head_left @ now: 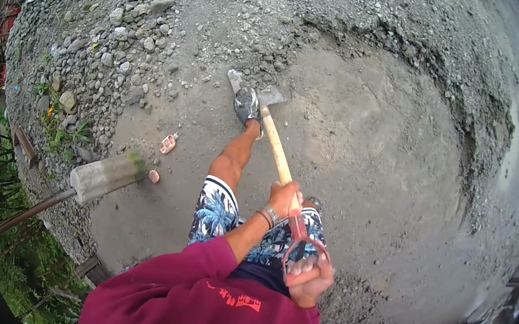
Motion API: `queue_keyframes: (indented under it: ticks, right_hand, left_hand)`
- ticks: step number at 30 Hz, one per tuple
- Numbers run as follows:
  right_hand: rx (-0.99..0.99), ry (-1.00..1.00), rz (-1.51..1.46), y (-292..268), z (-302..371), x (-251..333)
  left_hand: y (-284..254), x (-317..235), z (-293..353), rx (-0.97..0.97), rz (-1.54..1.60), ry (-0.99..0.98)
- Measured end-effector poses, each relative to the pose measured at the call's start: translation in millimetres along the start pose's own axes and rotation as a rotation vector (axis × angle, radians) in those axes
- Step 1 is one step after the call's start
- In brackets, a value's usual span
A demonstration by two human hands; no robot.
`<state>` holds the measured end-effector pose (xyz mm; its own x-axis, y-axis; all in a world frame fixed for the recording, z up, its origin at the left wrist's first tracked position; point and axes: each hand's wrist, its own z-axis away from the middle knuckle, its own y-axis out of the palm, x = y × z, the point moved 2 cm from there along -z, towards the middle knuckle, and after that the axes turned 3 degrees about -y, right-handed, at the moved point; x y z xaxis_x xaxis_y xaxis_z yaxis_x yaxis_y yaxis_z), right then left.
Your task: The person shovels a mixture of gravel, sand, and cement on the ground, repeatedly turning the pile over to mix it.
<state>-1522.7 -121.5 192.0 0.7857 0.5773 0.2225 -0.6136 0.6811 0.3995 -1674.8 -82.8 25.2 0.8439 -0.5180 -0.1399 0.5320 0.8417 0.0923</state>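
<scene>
A shovel (277, 147) with a pale wooden shaft and a red D-shaped handle slants across the front of my body. My left hand (284, 198), with bands at the wrist, is wrapped round the lower end of the wood, close to the red part. At the top, my right hand (311, 280) grips the handle's crossbar. The grey blade (275, 94) rests low at the ground, at the edge of loose gravel (266, 64). My left foot, in a dark shoe (246, 104), is right beside the blade and partly hides where they meet.
Rounded stones (109, 60) lie heaped at the left. A concrete block on a pole (106, 178) stands at the lower left, near a pink plastic piece (168, 143). A crumbly gravel bank (470, 104) curves round the packed ground (372, 151) at the right.
</scene>
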Motion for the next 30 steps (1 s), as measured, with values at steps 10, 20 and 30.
queue_keyframes:
  ticks: [10, 20, 30]
  right_hand:
    - [-0.029, 0.054, 0.089, -26.7, 18.3, -0.4]
    - [0.145, 0.075, 0.028, 31.6, -48.5, 37.2]
    - [-0.078, -0.085, 0.217, -35.8, -50.6, 7.2]
  left_hand:
    - [-15.2, 30.8, 11.5, -0.082, -0.030, 0.042]
    - [42.7, -15.2, -35.8, -0.061, 0.065, 0.014]
    - [-14.5, -1.7, -46.0, 0.230, -0.166, -0.005]
